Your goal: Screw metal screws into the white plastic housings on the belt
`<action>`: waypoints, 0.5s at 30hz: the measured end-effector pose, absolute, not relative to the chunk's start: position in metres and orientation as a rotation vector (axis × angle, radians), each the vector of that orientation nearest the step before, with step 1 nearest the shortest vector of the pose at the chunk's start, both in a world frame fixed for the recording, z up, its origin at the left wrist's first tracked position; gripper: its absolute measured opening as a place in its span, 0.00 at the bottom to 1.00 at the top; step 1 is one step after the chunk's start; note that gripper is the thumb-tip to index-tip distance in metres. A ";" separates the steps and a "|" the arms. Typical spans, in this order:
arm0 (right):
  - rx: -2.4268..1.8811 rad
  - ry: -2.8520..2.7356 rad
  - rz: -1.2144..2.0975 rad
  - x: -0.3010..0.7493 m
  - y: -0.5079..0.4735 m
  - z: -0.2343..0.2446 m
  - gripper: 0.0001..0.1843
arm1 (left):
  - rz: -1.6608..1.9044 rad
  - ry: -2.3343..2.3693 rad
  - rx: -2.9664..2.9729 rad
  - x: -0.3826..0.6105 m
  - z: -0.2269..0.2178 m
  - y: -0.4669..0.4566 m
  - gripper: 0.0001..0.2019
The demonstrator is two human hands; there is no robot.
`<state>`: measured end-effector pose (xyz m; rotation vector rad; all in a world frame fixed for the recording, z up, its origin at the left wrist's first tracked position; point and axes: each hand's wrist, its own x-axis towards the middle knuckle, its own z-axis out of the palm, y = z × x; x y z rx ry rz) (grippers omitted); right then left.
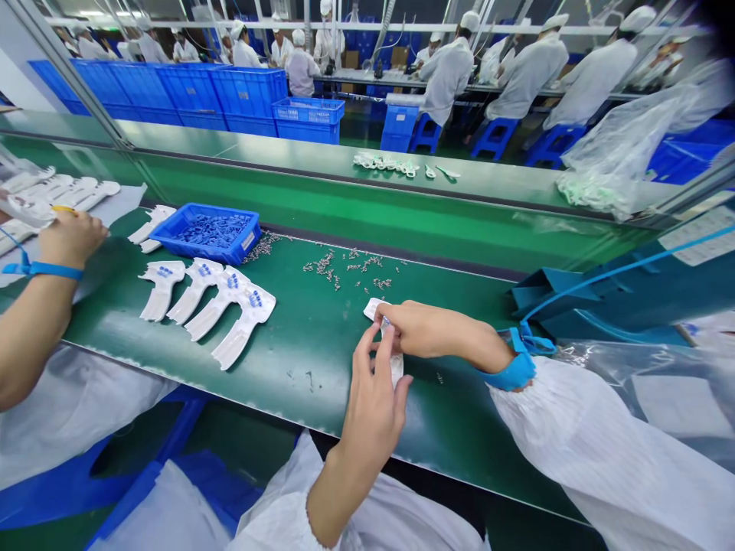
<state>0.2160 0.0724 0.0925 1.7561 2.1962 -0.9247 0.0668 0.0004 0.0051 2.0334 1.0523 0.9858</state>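
My left hand [373, 402] and my right hand [422, 329] meet over the green belt [310, 360], both holding one white plastic part [374, 308] that lies flat there. The left fingers pinch its lower end. The right fingers close down on its middle near a small blue insert. A blue wrist strap [517, 367] circles my right wrist. Small metal screws [344, 268] lie scattered just beyond the part.
Several white plastic parts with blue inserts [210, 302] lie in a row to the left. A blue tray of blue pieces [207, 229] stands behind them. A co-worker's arm [51, 275] reaches in from the left. More workers sit at the back.
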 end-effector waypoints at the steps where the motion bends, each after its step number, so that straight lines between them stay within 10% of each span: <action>1: 1.783 2.176 -0.896 0.214 0.071 0.093 0.13 | 0.985 1.056 2.035 0.067 0.005 0.000 0.36; 15: 1.972 2.343 -1.061 0.239 0.053 0.092 0.14 | 0.957 1.188 2.155 0.074 0.010 -0.002 0.38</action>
